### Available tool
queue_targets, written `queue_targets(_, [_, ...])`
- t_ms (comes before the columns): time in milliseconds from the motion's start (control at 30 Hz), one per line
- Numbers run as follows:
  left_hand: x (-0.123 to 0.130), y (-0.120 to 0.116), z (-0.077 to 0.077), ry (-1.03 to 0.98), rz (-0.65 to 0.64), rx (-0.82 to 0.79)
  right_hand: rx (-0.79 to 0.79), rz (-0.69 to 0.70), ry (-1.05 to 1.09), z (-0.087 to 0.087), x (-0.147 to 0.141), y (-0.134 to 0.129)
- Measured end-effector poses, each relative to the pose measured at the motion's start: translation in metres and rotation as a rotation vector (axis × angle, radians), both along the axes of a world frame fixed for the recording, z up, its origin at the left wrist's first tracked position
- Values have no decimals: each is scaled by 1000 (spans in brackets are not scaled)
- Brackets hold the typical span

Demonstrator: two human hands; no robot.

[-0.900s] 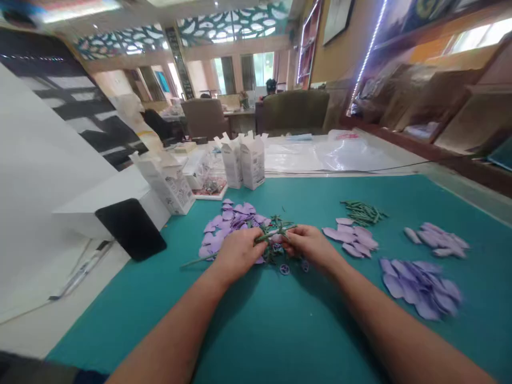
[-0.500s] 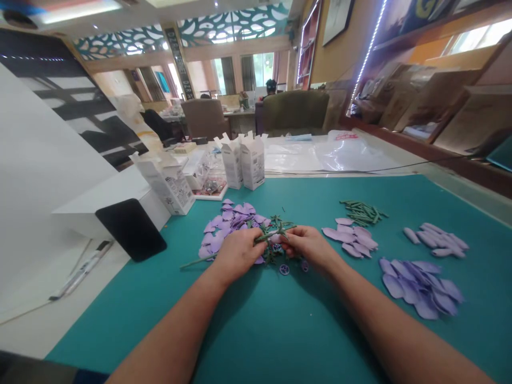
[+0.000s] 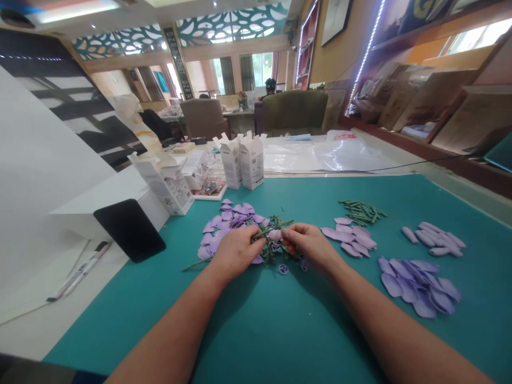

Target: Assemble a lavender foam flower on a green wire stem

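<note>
My left hand point(image 3: 236, 248) is closed around the green stem point(image 3: 196, 264) of an artificial flower, whose lower end sticks out to the left past my wrist. At the stem's other end, a pale lilac flower bud point(image 3: 275, 234) shows between my hands. The fingertips of my right hand point(image 3: 310, 242) pinch the bud's right edge. Loose purple petals point(image 3: 236, 213) lie in a heap behind and left of my left hand. Under the bud are green leafy pieces point(image 3: 272, 257), partly hidden, and a small purple spoked ring point(image 3: 284, 269) lies just in front.
On the green mat point(image 3: 296, 330), to the right, lie pale petals point(image 3: 352, 237), green sticks point(image 3: 363, 212), rolled lilac pieces point(image 3: 438, 238) and darker purple petals point(image 3: 420, 285). A black tablet point(image 3: 130, 230) leans at left. White boxes point(image 3: 252, 162) stand behind.
My right fingertips have shifted slightly at the bud, which now shows more plainly between my hands. My left hand keeps its grip on the stem, its thumb a little lower.
</note>
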State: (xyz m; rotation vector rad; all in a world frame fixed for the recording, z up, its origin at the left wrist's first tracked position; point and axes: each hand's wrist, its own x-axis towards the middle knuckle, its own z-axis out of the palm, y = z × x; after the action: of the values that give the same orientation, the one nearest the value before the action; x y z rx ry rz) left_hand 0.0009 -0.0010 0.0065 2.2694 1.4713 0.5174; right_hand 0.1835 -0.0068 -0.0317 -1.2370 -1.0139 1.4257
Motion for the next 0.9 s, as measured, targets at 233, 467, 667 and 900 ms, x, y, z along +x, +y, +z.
queue_targets(233, [0,0,1,0,4,-18,75,50,-75,-2,6,3])
queue_targets(467, [-1,2,5,22,21,-24,206,-209,-788,4,63,18])
queue_targets(667, [-2,1,7,20,26,-22,203,-271,-1165,0,107,20])
queue_targets(900, [-4,1,8,37,33,-14,208,-72,-1592,-8,103,16])
